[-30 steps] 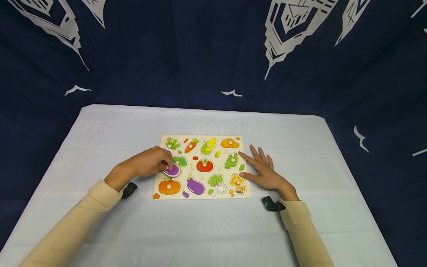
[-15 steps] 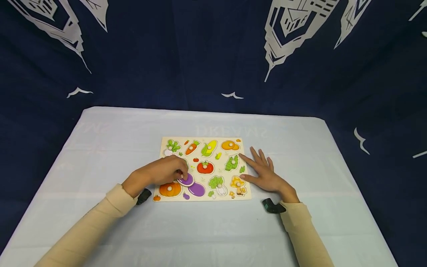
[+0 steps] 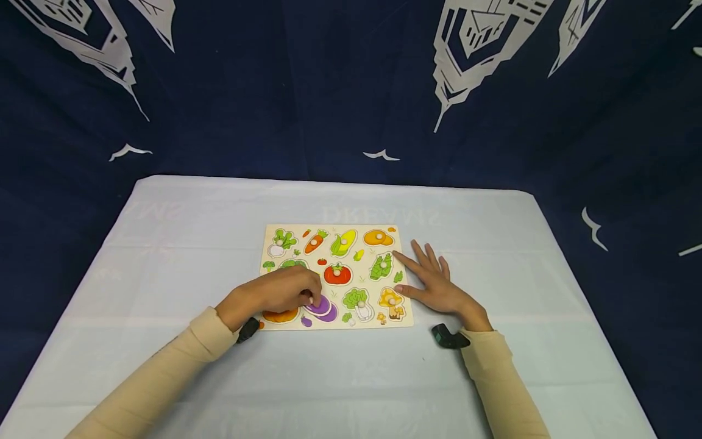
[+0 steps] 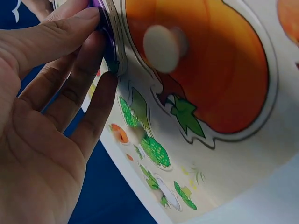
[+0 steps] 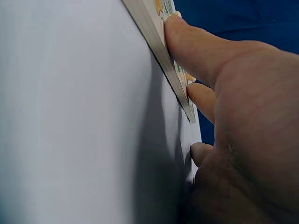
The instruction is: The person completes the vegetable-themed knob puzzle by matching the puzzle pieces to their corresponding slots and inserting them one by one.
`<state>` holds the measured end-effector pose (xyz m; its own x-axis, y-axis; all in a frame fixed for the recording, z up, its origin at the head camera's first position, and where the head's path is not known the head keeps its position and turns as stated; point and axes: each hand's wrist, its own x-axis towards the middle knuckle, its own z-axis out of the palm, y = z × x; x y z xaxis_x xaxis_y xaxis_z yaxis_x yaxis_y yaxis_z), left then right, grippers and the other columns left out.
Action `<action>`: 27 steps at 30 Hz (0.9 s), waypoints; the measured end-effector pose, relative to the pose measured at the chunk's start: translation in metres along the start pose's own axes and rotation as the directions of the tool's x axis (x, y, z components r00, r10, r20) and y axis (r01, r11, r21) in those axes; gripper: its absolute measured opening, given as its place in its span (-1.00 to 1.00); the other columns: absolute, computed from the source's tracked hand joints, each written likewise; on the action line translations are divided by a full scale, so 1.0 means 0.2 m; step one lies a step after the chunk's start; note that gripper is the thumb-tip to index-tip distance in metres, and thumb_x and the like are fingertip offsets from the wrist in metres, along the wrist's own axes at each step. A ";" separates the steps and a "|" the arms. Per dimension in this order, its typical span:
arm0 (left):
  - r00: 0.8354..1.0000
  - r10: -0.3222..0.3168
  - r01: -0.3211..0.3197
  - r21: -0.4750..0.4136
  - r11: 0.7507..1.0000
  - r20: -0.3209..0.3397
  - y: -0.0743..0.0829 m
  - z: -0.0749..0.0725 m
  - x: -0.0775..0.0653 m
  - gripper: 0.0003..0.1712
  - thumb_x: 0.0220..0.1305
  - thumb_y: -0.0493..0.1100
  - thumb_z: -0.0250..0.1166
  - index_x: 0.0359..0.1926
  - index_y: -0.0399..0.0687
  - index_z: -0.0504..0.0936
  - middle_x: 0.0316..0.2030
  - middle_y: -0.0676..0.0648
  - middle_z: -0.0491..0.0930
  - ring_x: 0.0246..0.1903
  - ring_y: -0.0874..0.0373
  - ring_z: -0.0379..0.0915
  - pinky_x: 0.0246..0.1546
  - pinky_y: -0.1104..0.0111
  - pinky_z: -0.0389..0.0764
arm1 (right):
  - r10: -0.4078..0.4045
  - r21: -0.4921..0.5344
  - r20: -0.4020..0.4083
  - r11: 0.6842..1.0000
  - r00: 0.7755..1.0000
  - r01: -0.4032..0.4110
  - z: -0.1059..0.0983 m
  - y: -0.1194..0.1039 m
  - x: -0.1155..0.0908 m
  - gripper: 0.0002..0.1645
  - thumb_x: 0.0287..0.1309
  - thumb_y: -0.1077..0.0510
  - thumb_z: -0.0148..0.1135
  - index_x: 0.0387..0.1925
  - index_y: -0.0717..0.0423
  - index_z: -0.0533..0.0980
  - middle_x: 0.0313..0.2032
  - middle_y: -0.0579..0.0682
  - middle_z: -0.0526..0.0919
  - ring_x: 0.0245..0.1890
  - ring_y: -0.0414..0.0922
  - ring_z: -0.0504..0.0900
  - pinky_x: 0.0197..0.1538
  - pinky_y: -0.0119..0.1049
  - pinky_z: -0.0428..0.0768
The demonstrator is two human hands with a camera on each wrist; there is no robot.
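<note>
A flat wooden vegetable puzzle board (image 3: 345, 324) lies on the table. My left hand (image 3: 282, 289) pinches the purple eggplant piece (image 3: 318, 306) over the board's eggplant picture, which shows partly from beneath it, offset to the right. In the left wrist view, thumb and fingers of the left hand (image 4: 56, 84) meet at the purple piece, beside the knobbed pumpkin piece (image 4: 210, 60). My right hand (image 3: 436, 286) lies with fingers spread at the board's right edge; its thumb and a fingertip touch the board, as the right wrist view also shows (image 5: 252, 98).
Knobbed pieces such as the tomato (image 3: 337, 275), corn (image 3: 343, 242) and mushroom (image 3: 391, 302) sit in the board. A white cloth covers the table (image 3: 351, 384). A dark blue printed curtain (image 3: 307, 91) hangs behind it. Black wrist devices (image 3: 450, 336) sit at both wrists.
My left hand has carried the eggplant piece rightward, from beside the broccoli and above the pumpkin onto the eggplant picture. The right hand has stayed at the board's edge.
</note>
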<state>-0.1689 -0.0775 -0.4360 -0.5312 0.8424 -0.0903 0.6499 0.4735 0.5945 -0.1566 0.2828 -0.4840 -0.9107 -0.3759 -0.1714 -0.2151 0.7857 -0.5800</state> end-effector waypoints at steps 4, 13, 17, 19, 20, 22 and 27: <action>1.000 -0.013 0.013 -0.005 1.000 0.008 0.02 0.02 0.01 -0.77 0.24 -0.42 0.32 -0.33 0.00 0.78 -0.28 0.15 0.70 -0.24 0.28 0.55 -0.05 0.31 0.57 | 0.006 -0.002 -0.003 1.000 1.000 -0.006 0.00 -0.01 0.00 -0.05 0.27 -0.22 0.25 0.57 -0.20 0.07 0.60 0.16 -0.35 0.56 0.24 -0.52 0.44 0.31 -0.52; 0.998 -0.059 0.057 0.052 0.997 0.030 0.07 0.05 0.02 -0.67 0.27 -0.42 0.26 -0.45 0.12 0.74 -0.36 0.20 0.61 -0.27 0.28 0.44 -0.15 0.37 0.48 | 0.003 0.002 0.002 1.000 1.000 -0.003 0.00 -0.02 0.01 -0.05 0.28 -0.21 0.24 0.57 -0.20 0.07 0.60 0.16 -0.35 0.56 0.23 -0.53 0.44 0.31 -0.52; 0.999 -0.054 0.054 0.080 0.995 -0.005 0.07 0.06 0.01 -0.64 0.24 -0.44 0.25 -0.51 0.13 0.69 -0.43 0.19 0.54 -0.32 0.27 0.39 -0.21 0.38 0.42 | 0.002 0.002 0.008 1.000 1.000 -0.002 -0.01 -0.02 0.02 -0.05 0.28 -0.23 0.24 0.57 -0.21 0.07 0.60 0.15 -0.35 0.56 0.23 -0.53 0.44 0.31 -0.52; 0.999 -0.043 0.044 0.095 0.995 -0.015 0.08 0.07 0.00 -0.63 0.22 -0.47 0.21 -0.55 0.08 0.66 -0.46 0.16 0.51 -0.35 0.26 0.36 -0.24 0.38 0.40 | 0.007 0.003 0.009 1.000 1.000 -0.007 -0.01 -0.02 0.02 -0.05 0.27 -0.24 0.24 0.57 -0.22 0.07 0.61 0.13 -0.34 0.57 0.22 -0.52 0.45 0.30 -0.51; 0.999 -0.038 0.040 0.099 0.994 -0.020 0.08 0.07 0.00 -0.64 0.22 -0.48 0.21 -0.54 0.07 0.66 -0.45 0.15 0.51 -0.34 0.26 0.37 -0.24 0.37 0.41 | 0.006 0.006 0.008 1.000 1.000 -0.006 -0.02 -0.02 0.02 -0.05 0.27 -0.24 0.25 0.57 -0.22 0.08 0.61 0.14 -0.34 0.57 0.23 -0.52 0.44 0.31 -0.51; 0.999 -0.035 0.039 0.106 0.994 -0.034 0.08 0.08 -0.01 -0.68 0.26 -0.44 0.21 -0.44 0.05 0.71 -0.39 0.16 0.58 -0.29 0.27 0.43 -0.17 0.35 0.48 | 0.008 0.009 0.005 1.000 1.000 -0.008 -0.02 -0.01 0.01 -0.05 0.26 -0.24 0.25 0.56 -0.22 0.09 0.61 0.14 -0.33 0.57 0.23 -0.52 0.45 0.31 -0.51; 0.996 -0.038 0.047 0.129 0.991 -0.076 0.07 0.07 -0.04 -0.73 0.37 -0.26 0.27 0.01 0.06 0.73 -0.07 0.16 0.68 0.01 0.25 0.51 0.18 0.26 0.51 | 0.005 0.008 -0.008 1.000 1.000 -0.005 -0.02 -0.01 0.01 -0.05 0.29 -0.23 0.24 0.57 -0.17 0.07 0.60 0.16 -0.31 0.57 0.25 -0.48 0.45 0.33 -0.47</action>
